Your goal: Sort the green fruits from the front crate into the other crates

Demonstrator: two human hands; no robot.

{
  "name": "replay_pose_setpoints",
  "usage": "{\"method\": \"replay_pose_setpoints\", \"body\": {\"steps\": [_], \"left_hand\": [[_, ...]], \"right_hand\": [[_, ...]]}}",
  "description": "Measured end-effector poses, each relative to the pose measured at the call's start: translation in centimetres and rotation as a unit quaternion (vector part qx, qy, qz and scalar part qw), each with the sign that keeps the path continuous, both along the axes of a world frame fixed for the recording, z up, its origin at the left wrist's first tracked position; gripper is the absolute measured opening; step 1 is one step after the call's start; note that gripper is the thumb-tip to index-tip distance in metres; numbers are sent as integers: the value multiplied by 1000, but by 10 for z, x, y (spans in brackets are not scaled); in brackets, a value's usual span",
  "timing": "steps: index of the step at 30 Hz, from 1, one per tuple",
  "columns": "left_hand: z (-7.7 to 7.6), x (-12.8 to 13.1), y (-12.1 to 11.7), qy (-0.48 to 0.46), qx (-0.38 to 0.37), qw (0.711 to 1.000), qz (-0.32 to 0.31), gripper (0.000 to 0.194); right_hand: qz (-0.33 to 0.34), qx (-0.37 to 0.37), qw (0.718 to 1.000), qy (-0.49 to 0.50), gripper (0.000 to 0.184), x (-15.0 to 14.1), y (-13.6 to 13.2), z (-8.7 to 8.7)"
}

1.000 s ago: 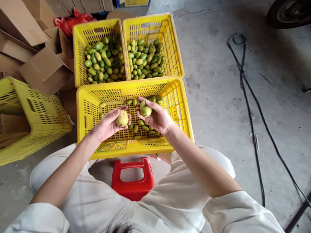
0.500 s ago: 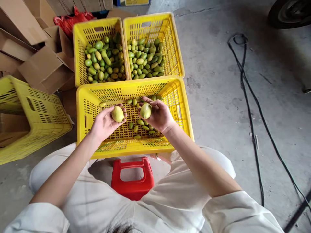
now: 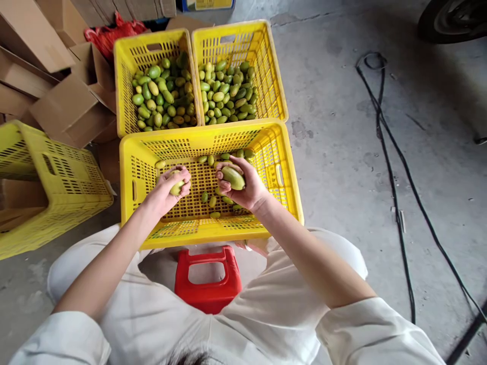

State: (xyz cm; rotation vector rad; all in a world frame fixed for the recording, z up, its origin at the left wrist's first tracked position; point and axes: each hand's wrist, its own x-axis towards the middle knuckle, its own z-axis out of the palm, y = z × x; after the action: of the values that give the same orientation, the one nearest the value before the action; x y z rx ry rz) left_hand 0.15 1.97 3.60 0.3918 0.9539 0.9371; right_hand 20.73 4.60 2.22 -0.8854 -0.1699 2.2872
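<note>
My left hand (image 3: 170, 188) is closed around a yellow-green mango (image 3: 177, 188), its fingers hiding much of the fruit. A greener oval mango (image 3: 233, 178) lies in my right hand (image 3: 243, 185), with the fingers wrapped round its far side and the thumb along it. Both hands are above the front yellow crate (image 3: 186, 237), apart from each other. Scattered on that crate's slotted bottom are several small green mangoes (image 3: 212, 202), mostly toward the right side. My right hand partly covers some of them.
Behind stand a left crate (image 3: 119, 86) and a right crate (image 3: 280, 76), both holding many mangoes. An empty-looking crate (image 3: 72, 177) lies tilted at left near cardboard boxes (image 3: 72, 109). A red stool (image 3: 207, 294) is between my legs. Black cable (image 3: 397, 223) runs along the floor.
My left hand has moved a little left, and its fingers have curled over its mango. The mango in my right hand has turned from end-on to lengthwise, with the fingers closing round it.
</note>
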Motion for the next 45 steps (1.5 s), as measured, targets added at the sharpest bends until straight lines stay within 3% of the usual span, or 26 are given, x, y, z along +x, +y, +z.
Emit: {"method": "replay_pose_setpoints", "body": {"steps": [4, 7, 10, 14, 18, 24, 30, 34, 36, 42, 45], "left_hand": [[6, -1, 1, -25, 8, 999, 26, 32], [9, -2, 0, -27, 25, 999, -9, 32], [7, -2, -1, -13, 44, 998, -48, 33], [2, 0, 0, 23, 22, 998, -61, 32], [3, 0, 3, 8, -24, 1000, -17, 30], [12, 0, 9, -14, -77, 994, 77, 14], [7, 2, 9, -34, -68, 993, 95, 15], [11, -1, 10, -62, -40, 992, 105, 24], [15, -3, 10, -59, -41, 992, 99, 27], [20, -3, 7, -61, -63, 994, 66, 5], [18, 0, 4, -58, -49, 996, 35, 8]], "right_hand": [[-44, 10, 999, -16, 13, 3, 5, 9], [-39, 48, 998, -31, 26, 1, 3, 13], [-20, 54, 998, -28, 35, -2, -2, 10], [8, 1, 1000, -28, 31, -5, -7, -2], [-1, -10, 999, -40, 24, -4, -2, -5], [-56, 24, 997, -43, 15, 4, 7, 7], [-71, 93, 992, -57, 48, -4, -3, 5], [-9, 103, 992, -66, 27, -6, -6, 0], [6, 104, 993, -61, 27, -5, -4, -1], [-30, 104, 994, -3, 21, 2, 5, 7], [-35, 104, 994, -1, 27, 1, 3, 11]]}}
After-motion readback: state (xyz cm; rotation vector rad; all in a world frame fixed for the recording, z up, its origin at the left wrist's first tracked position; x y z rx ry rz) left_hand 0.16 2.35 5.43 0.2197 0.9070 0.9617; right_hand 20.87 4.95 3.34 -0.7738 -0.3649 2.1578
